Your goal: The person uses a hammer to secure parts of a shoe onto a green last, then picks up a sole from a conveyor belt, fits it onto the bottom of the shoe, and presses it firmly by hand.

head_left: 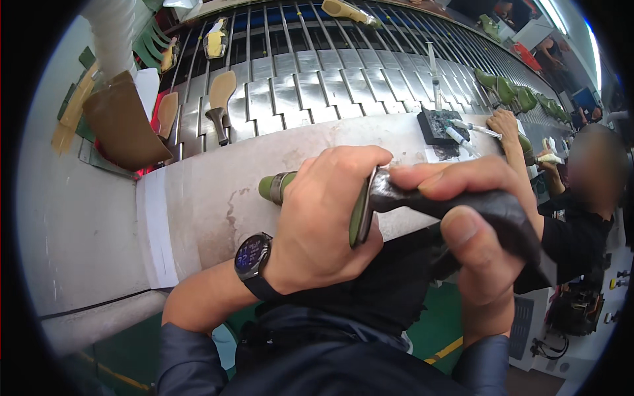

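My left hand (330, 204), with a watch (252, 256) on its wrist, is wrapped round a green shoe piece (267, 189). A metallic band circles the end of that piece, and a green edge shows below the fingers; the palm hides the rest. Closed between thumb and fingers, my right hand (479, 218) grips a dark, worn, curved hammer-like tool (508, 218). Its shiny neck and flared end meet the green piece beside my left fingers. Whether they press together or only touch, I cannot tell.
Behind the pale worktable (205, 198) runs a metal slatted conveyor (297, 92) carrying tan soles (223, 89) and green shoes (502, 89). A black block (437, 127) with syringes (434, 72) stands at the table's far edge. Close on the right is a co-worker's hand (505, 125).
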Motion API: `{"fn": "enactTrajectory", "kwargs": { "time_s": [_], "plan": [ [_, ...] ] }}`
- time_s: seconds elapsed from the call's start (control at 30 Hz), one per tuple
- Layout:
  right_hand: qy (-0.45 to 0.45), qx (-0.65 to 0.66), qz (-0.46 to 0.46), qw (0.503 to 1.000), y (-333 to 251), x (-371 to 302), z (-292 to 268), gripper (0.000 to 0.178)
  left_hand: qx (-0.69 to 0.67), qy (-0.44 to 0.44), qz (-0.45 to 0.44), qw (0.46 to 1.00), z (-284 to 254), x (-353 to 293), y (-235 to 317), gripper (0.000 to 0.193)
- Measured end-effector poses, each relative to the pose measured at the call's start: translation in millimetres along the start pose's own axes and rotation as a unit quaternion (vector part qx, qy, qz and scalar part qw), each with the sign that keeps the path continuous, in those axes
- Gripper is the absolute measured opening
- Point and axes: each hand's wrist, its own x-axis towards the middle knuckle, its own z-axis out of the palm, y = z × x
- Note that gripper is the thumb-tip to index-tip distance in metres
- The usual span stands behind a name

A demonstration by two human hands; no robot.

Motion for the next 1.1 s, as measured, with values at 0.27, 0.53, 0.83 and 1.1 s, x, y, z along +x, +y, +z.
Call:
{"fn": "enactTrajectory", "kwargs": {
  "time_s": [0.27,0.53,0.83,1.1],
  "plan": [
    [-0.105,0.159,0.105,0.976,31.5,-51.8,9.1,0.037,0.094,0.118,0.177,0.973,5.2,-81.5,-4.8,0.075],
    [0.136,0.319,0.260,0.901,165.7,-151.1,55.6,0.031,0.227,-0.071,0.041,0.970,-2.2,-148.5,-25.2,0.092],
    [0.086,0.288,0.173,0.938,175.9,-143.1,51.6,0.036,0.272,-0.088,0.037,0.958,-0.1,-153.5,-23.5,0.090],
    [0.021,0.337,0.118,0.934,177.8,-108.2,40.7,0.034,0.274,-0.050,0.040,0.960,1.5,-154.5,-24.1,0.060]
  ]
}}
